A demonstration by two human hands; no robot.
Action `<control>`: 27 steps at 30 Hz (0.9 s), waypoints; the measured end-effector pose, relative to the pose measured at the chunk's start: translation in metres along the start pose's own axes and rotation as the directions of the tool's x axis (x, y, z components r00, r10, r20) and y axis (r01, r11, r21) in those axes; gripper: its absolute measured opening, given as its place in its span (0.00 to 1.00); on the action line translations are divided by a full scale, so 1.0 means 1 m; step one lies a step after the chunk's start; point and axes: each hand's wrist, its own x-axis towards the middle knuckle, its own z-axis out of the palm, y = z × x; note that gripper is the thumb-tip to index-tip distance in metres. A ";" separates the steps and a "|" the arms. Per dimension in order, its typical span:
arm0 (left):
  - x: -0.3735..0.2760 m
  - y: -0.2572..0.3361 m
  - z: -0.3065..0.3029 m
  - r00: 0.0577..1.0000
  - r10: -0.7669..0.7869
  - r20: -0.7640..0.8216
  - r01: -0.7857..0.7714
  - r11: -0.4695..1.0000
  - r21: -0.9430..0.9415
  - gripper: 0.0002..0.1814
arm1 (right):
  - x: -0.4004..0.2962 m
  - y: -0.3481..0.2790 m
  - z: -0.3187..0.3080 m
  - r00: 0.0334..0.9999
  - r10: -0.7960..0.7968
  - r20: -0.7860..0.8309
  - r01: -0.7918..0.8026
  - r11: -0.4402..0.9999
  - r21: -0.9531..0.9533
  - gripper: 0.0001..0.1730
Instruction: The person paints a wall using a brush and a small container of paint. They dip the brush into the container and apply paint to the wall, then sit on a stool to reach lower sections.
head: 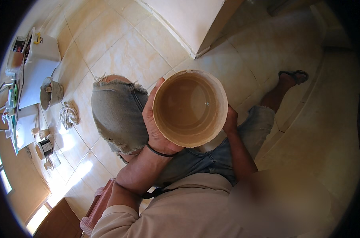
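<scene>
My left hand (156,128) grips a round tan pot (224,89), which is held up in front of me with its mouth towards the camera. The thumb lies along the outer wall; the other fingers are mostly hidden beneath. The rim is rough and pale. Inside, brown rings surround a smooth bottom with a small glint; I cannot tell whether liquid stands in it. My right hand (231,119) is at the pot's right side, lower than the rim. Its fingers are hidden behind the wall, so its hold cannot be made out.
A wall corner (194,50) juts in ahead over the tiled floor (117,50). To the left are a grey bucket (56,92), a crumpled cloth (69,115), an open can (44,149), small cups (43,134) and a white box (43,56). A pink-covered seat (98,205) is at lower left.
</scene>
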 end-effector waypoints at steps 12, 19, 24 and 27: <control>-0.003 -0.002 0.007 1.000 0.021 0.023 -0.021 1.000 0.011 0.21 | 0.001 0.000 0.000 1.000 -0.011 0.008 0.011 1.000 0.017 0.18; -0.003 -0.001 0.004 0.999 0.014 0.041 -0.014 1.000 0.002 0.21 | 0.000 -0.003 0.001 0.999 0.046 0.015 -0.047 0.998 0.043 0.19; -0.001 0.000 0.001 0.999 -0.014 0.036 0.014 1.000 -0.014 0.21 | 0.001 -0.003 -0.001 0.999 0.048 0.021 -0.048 0.998 0.037 0.19; -0.001 -0.001 0.002 1.000 -0.006 0.027 0.006 1.000 -0.007 0.21 | 0.001 -0.001 -0.001 0.999 0.028 0.019 -0.028 0.999 0.029 0.19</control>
